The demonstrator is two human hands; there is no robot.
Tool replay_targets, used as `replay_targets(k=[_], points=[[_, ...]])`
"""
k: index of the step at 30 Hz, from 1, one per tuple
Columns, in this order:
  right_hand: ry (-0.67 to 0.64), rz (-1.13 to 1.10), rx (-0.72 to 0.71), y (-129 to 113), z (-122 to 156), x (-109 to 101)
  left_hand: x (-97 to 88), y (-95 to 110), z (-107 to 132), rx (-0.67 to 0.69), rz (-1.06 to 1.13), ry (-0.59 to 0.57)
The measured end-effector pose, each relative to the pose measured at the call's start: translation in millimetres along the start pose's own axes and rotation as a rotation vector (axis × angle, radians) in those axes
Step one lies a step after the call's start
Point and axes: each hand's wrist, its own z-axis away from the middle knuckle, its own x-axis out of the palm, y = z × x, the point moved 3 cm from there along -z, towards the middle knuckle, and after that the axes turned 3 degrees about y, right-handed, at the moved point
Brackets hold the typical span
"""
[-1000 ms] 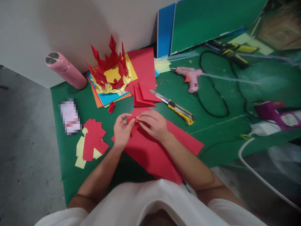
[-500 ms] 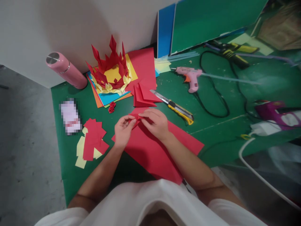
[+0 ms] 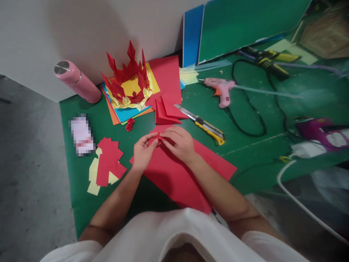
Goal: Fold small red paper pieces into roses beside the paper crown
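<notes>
Between my fingertips is a small folded piece of red paper [image 3: 159,139], partly hidden by the fingers. My left hand [image 3: 144,150] pinches it from the left, thumb against forefinger. From the right, my right hand [image 3: 180,144] grips its other side with thumb and fingers closed. Under both hands lies a large sheet of red paper [image 3: 188,185]. Just beyond them are folded red paper pieces [image 3: 166,112] and two small red paper roses [image 3: 130,124]. A red and yellow paper crown [image 3: 128,85] stands behind, on stacked coloured sheets.
A utility knife [image 3: 203,125] with its blade out lies right of my hands. Farther right are a pink glue gun [image 3: 219,89], its black cord and pliers [image 3: 268,62]. On the left are red and yellow paper scraps [image 3: 107,163], a blurred-out phone [image 3: 81,134] and a pink bottle [image 3: 79,83].
My fingers have shifted slightly on the red paper; the held piece looks narrower and more gathered between the fingertips. Everything else stays in place.
</notes>
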Motion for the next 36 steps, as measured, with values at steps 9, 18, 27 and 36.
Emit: replay_targets(k=[9, 18, 27, 36], points=[[-0.029, 0.006, -0.023, 2.6, 3.0, 4.0, -2.6, -2.0, -0.5, 0.027, -0.094, -0.009], [-0.036, 0.049, -0.044, 2.0, 3.5, 4.7, -2.7, -1.1, -0.5, 0.042, -0.114, -0.011], [-0.119, 0.014, -0.042, -0.4, 1.6, 6.3, -3.8, -2.0, -2.1, -0.036, 0.027, 0.023], [-0.163, 0.018, -0.063, 1.3, 0.9, 8.3, -3.8, -0.4, -2.5, -0.059, 0.095, 0.044]])
